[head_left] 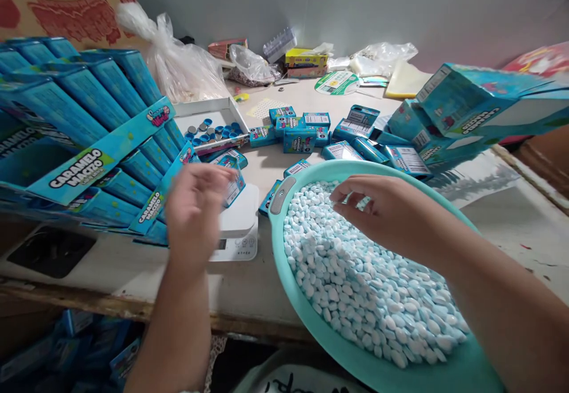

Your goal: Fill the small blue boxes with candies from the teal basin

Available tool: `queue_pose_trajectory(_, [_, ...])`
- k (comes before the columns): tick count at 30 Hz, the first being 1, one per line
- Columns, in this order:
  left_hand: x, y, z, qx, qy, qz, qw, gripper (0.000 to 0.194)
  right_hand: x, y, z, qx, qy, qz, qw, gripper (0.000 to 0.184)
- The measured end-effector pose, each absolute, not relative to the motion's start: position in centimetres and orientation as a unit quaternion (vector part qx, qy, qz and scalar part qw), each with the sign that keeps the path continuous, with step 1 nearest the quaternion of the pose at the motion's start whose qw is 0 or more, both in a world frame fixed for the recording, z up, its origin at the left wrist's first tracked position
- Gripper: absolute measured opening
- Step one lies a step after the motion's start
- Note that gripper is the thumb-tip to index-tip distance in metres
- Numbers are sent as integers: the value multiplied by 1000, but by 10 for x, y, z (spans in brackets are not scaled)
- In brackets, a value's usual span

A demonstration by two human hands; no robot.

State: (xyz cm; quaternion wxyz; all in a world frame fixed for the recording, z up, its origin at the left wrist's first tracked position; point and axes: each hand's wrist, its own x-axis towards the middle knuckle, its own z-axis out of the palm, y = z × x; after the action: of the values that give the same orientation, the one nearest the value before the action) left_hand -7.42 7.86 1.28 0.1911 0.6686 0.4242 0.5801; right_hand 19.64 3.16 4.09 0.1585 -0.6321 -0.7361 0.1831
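My left hand (pixel 195 212) is smeared by motion above the left side of a white kitchen scale (pixel 240 221). Its fingertips overlap a small blue candy box (pixel 235 188) at the scale's far edge; whether they grip it I cannot tell. Over a large turquoise tub (pixel 278 245) is my right hand (pixel 371 203), fingers loosely curled and apart, with nothing visible between them. White and pale blue candies (pixel 355 286) fill much of the tub. To the left stand blue display cartons (pixel 100 162) marked "Caramelo Macizo", packed with tall blue boxes.
Several small blue boxes (pixel 300 138) lie behind the tub. A white tray (pixel 208 114) holds round blue caps (pixel 213 132). More blue cartons (pixel 471 102) are stacked at right. Plastic bags (pixel 182 61) line the wall. Blue boxes (pixel 75 345) lie below the table's front edge.
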Motion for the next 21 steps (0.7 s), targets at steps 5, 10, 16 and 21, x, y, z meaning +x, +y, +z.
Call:
queue_pose_trajectory(5, [-21, 19, 18, 928, 236, 130, 256, 25, 198, 37, 35, -630, -741, 183, 144, 23])
queue_pose_trajectory(10, [-2, 14, 14, 939, 229, 71, 248, 19, 202, 32, 25, -596, -770, 200, 106, 26])
queue_pose_trajectory(16, [-1, 16, 12, 935, 231, 100, 248, 9, 205, 28, 14, -553, -797, 243, 21, 31])
queue_pose_trajectory(21, [3, 11, 13, 940, 244, 95, 218, 13, 202, 28, 16, -546, -801, 240, 39, 30])
